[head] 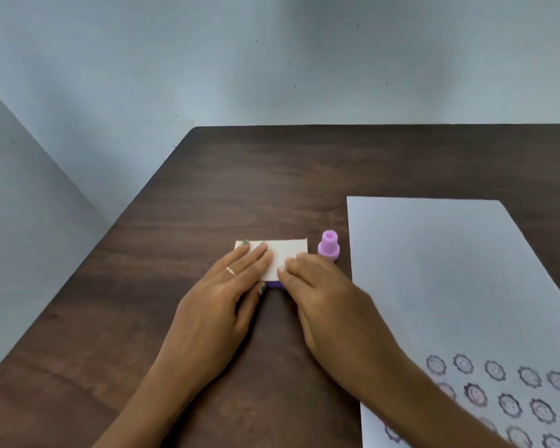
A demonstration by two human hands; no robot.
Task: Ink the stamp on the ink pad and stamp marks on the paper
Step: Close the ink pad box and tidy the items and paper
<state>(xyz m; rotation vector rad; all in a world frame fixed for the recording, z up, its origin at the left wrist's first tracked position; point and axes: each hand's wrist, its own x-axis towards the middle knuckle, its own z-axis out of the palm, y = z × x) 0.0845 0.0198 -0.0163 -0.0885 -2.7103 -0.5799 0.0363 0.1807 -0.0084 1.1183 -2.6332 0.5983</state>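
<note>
Ink pad [288, 255] mostly hidden under flat left hand [227, 286] and right hand [317, 286] with curled fingers, grip unclear, round purple stamp [328, 246] upright beside it, paper [450, 286] cut off right, dark wood table [207, 189]

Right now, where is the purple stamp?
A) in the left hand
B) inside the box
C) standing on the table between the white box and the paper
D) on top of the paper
C: the stamp stands upright on the table, just right of the box and left of the paper, and neither hand holds it.
</note>
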